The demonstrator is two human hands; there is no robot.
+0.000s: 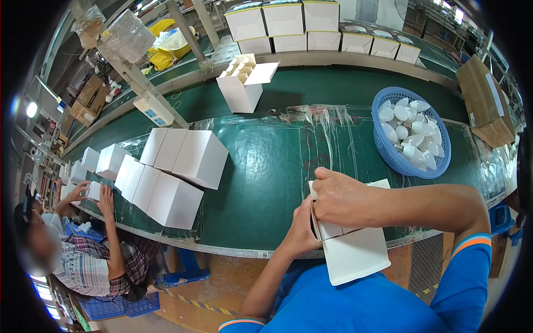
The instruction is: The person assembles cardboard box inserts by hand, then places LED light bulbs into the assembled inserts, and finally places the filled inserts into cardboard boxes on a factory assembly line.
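At the front edge of the table, a white cardboard box [358, 258] has its lid flap folded out toward my body. My left hand [302, 230] grips the left side of this box. Over the top of it lies my right hand [341, 200], its fingers curled downward and closed. What those fingers hold is hidden behind the hand and forearm. To the right, a blue plastic basket [383, 147] contains several white bulbs [413, 130]. Farther back, another white box [241, 91] stands with its top open, showing cardboard dividers inside.
Several closed white boxes [177, 166] stand in rows on the left of the green table [250, 144]. A co-worker [83, 250] handles a small white box at far left. More boxes [288, 25] line the back shelf. A brown carton [486, 105] sits at right.
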